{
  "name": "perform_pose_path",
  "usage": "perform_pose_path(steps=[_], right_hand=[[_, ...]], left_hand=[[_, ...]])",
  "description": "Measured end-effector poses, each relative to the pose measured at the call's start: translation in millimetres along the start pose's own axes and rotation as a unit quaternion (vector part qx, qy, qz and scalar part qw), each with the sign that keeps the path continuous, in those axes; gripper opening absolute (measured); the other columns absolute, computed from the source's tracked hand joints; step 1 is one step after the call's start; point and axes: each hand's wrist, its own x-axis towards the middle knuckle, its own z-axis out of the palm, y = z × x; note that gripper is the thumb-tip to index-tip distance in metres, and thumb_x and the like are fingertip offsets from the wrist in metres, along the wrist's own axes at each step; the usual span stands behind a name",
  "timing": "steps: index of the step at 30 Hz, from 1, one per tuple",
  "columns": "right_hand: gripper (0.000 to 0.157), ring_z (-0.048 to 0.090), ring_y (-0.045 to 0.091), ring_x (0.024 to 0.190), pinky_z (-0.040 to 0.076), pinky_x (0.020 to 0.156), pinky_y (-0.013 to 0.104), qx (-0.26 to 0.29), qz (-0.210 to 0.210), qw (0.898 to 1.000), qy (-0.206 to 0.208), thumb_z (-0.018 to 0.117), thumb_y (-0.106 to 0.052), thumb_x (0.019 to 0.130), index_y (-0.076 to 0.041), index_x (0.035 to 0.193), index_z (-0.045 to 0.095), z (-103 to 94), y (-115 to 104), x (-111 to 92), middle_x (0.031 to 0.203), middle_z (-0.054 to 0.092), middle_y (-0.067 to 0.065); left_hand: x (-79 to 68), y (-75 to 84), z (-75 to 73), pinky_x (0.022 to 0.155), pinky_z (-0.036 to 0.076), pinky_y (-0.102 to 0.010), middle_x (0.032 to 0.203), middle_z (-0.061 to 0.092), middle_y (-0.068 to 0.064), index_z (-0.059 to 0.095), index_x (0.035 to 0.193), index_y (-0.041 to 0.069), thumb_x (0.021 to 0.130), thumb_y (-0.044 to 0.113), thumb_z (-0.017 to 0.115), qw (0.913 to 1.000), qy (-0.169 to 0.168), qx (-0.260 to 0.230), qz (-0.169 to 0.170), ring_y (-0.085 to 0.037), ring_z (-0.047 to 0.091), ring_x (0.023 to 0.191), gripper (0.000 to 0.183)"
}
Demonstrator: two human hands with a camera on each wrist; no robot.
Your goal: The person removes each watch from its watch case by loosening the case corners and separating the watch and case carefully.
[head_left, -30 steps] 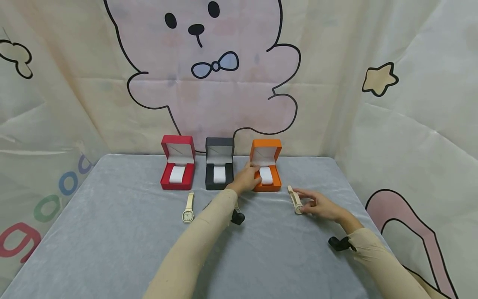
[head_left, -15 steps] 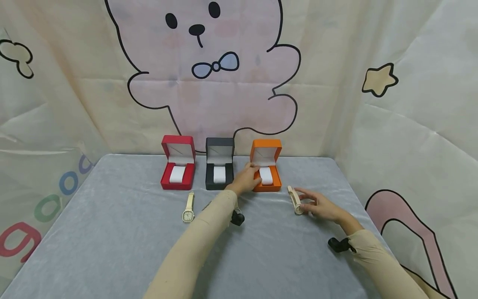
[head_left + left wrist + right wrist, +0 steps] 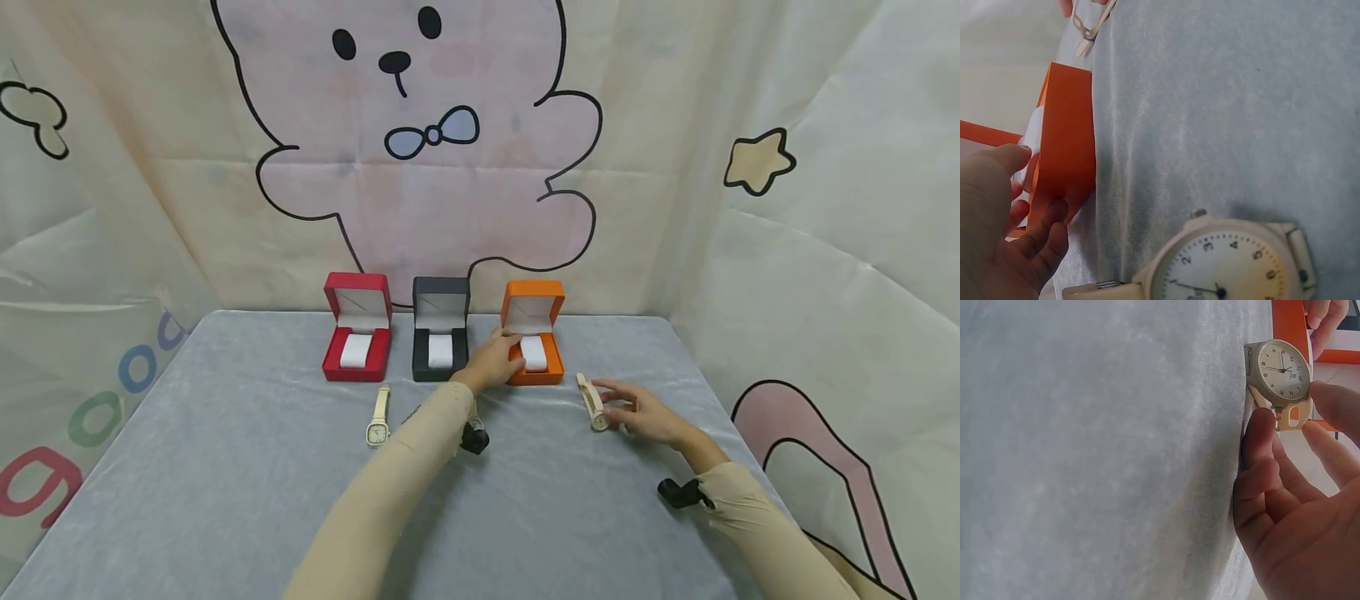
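Note:
My left hand (image 3: pixel 491 360) grips the left side of the open orange watch box (image 3: pixel 556 367). In the left wrist view its thumb reaches over the white cushion (image 3: pixel 1034 132), while other fingers bear on the box's outer wall. My right hand (image 3: pixel 641 412) pinches a cream wristwatch (image 3: pixel 592 402) on the cloth, right of that box. The right wrist view shows its round dial (image 3: pixel 1284 370), with thumb and fingertips at the case and strap. Another round-dialled wristwatch (image 3: pixel 1225 269) lies below my left wrist, mostly hidden by the forearm in the head view.
An open red watch box (image 3: pixel 356 373) and an open black watch box (image 3: pixel 420 367) stand left of the orange one, each with a white cushion. A square-faced wristwatch (image 3: pixel 378 432) lies before them. Grey-blue cloth covers the table (image 3: pixel 225 467); a printed curtain (image 3: pixel 637 233) hangs behind.

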Motion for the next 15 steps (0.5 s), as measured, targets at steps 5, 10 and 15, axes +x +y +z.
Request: perform_pose_path(steps=[5,10,15], right_hand=[[0.056,0.064,0.011,0.083,0.049,0.059,0.026,-0.005,0.000,1.000,0.015,0.059,-0.014,0.102,0.001,0.152,0.039,1.6,-1.5,0.4,0.134,0.054,0.035],[0.055,0.065,0.011,0.081,0.048,0.058,0.026,-0.007,0.010,1.000,0.026,0.060,-0.016,0.102,-0.001,0.152,0.041,1.4,-2.3,0.2,0.132,0.056,0.033],[0.055,0.066,0.011,0.084,0.050,0.059,0.028,-0.007,0.022,0.999,0.034,0.060,-0.019,0.102,-0.004,0.152,0.043,-2.3,-0.4,1.7,0.133,0.057,0.031]], left_hand=[[-0.6,0.3,-2.4,0.116,0.041,-0.040,0.158,0.039,-0.008,0.042,0.155,0.014,0.103,0.030,0.056,0.9999,-0.004,0.003,0.009,-0.025,0.051,0.137,0.056],[-1.0,1.1,-4.9,0.117,0.040,-0.042,0.160,0.038,-0.007,0.041,0.156,0.015,0.103,0.031,0.055,0.9998,-0.014,0.005,0.013,-0.023,0.047,0.142,0.056],[-0.9,2.2,-8.9,0.118,0.039,-0.042,0.162,0.037,-0.007,0.042,0.155,0.015,0.104,0.030,0.055,0.9996,-0.019,0.005,0.023,-0.023,0.043,0.146,0.055]])
